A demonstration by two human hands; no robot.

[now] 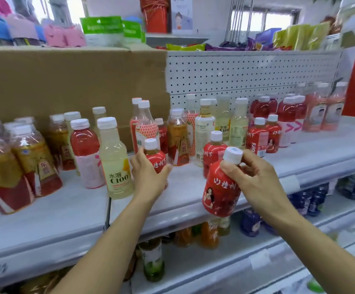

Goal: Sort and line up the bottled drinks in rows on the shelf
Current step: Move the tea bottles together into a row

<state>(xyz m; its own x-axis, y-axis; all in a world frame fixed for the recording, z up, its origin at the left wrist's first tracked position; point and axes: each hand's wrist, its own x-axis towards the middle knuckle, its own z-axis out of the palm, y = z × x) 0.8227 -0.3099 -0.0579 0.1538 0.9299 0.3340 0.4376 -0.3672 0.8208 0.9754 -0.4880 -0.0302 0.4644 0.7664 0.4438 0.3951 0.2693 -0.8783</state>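
Note:
Mixed bottled drinks stand on a white shelf (66,211). My left hand (149,177) grips a short red-labelled bottle (154,155) that stands on the shelf near the middle. My right hand (250,175) holds a second short red bottle (221,187) by its neck, tilted and lifted in front of the shelf's edge. A third red bottle (213,151) stands just behind it. To the left of my left hand stand a pale yellow C100 bottle (115,162) and a red-and-pink bottle (86,153).
Gold-and-red tea bottles (23,164) crowd the shelf's left end. Pale, red and pink bottles (287,117) line the back right by the pegboard (246,73). A cardboard box (66,81) stands behind the left bottles. More drinks (153,259) fill the lower shelf.

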